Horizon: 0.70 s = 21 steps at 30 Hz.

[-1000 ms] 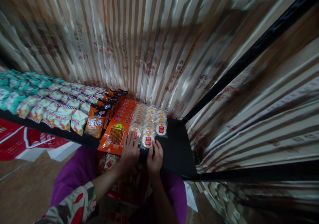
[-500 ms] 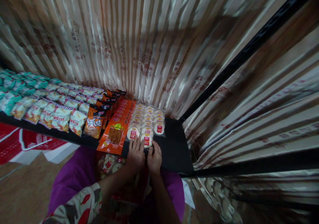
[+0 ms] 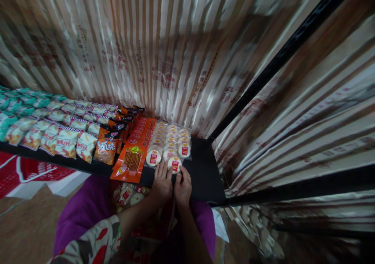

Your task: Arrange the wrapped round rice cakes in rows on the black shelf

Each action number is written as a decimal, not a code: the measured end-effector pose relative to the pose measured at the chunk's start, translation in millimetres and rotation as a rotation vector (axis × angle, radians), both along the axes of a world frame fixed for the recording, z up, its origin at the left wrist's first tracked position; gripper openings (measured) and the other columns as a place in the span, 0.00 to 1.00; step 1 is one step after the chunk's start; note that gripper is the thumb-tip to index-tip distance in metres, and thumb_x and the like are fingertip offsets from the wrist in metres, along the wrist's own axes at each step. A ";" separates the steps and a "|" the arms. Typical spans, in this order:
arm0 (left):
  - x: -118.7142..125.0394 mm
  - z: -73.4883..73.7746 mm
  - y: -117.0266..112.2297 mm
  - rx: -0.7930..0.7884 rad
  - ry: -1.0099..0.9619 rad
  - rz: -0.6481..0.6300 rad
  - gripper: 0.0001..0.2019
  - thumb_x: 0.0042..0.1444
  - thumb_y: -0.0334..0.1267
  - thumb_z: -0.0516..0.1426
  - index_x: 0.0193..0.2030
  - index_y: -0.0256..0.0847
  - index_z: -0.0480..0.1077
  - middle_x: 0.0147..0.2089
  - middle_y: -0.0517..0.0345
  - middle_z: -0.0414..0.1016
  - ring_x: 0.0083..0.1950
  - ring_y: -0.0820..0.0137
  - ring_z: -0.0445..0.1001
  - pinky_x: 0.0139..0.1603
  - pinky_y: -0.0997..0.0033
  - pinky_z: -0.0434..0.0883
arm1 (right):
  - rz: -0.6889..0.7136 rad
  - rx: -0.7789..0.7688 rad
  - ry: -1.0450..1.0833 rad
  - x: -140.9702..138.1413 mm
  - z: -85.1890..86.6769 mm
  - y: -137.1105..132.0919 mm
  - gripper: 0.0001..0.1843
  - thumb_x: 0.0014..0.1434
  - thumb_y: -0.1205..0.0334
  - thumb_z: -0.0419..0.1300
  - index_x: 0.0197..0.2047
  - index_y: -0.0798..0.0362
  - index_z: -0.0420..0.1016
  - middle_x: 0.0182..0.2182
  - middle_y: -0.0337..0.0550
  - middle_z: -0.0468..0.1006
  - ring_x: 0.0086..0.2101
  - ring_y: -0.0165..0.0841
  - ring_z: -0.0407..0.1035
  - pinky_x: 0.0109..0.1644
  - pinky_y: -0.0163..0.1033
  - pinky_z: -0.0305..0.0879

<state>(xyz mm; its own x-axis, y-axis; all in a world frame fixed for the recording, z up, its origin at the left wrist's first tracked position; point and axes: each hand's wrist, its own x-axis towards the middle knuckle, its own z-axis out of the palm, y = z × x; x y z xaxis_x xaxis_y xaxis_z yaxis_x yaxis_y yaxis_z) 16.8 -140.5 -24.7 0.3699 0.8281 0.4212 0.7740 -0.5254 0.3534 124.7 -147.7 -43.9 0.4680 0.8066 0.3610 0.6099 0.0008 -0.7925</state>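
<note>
My left hand [image 3: 162, 182] and my right hand [image 3: 183, 186] are side by side at the front edge of a black shelf [image 3: 205, 178]. Between their fingertips is a round white snack packet [image 3: 175, 165] with a red label, pinched from both sides. It lies at the front of the middle row of like packets [image 3: 170, 142], overlapping the one behind it. Another row of these packets [image 3: 153, 157] runs on the left, and a third row [image 3: 184, 149] on the right. The fingers partly hide the packet's lower edge.
Left of the rounds lie orange flat packs [image 3: 130, 160], orange-black bags [image 3: 106, 148], white bags [image 3: 66, 142] and green bags [image 3: 7, 123]. Below are more round packets [image 3: 125, 193] and a red basket [image 3: 32, 174]. A black post [image 3: 249, 88] and striped curtain [image 3: 175, 41] stand behind.
The packet between my hands has shifted slightly right relative to the middle row, showing more of the packet behind it. The whole view has moved a little.
</note>
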 end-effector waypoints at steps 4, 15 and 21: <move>12.9 9.9 3.7 -0.045 0.009 -0.068 0.25 0.56 0.34 0.47 0.61 0.32 0.58 0.67 0.39 0.51 0.69 0.56 0.44 0.65 0.48 0.50 | -0.048 0.015 0.017 13.0 -1.1 1.3 0.23 0.59 0.55 0.45 0.49 0.59 0.71 0.49 0.56 0.72 0.50 0.39 0.65 0.55 0.47 0.59; 53.8 12.8 29.8 -0.023 0.057 -0.124 0.23 0.59 0.39 0.48 0.60 0.34 0.60 0.66 0.41 0.53 0.69 0.55 0.43 0.66 0.48 0.47 | -0.131 0.052 -0.034 54.3 -1.8 17.8 0.23 0.57 0.55 0.46 0.47 0.60 0.72 0.48 0.59 0.72 0.48 0.41 0.66 0.53 0.48 0.61; 60.7 7.7 38.7 0.009 0.097 -0.099 0.23 0.59 0.38 0.48 0.60 0.34 0.59 0.67 0.42 0.51 0.69 0.56 0.43 0.66 0.48 0.46 | -0.110 0.044 -0.052 61.7 -4.7 28.4 0.24 0.57 0.55 0.46 0.46 0.62 0.72 0.47 0.60 0.72 0.48 0.41 0.65 0.53 0.49 0.61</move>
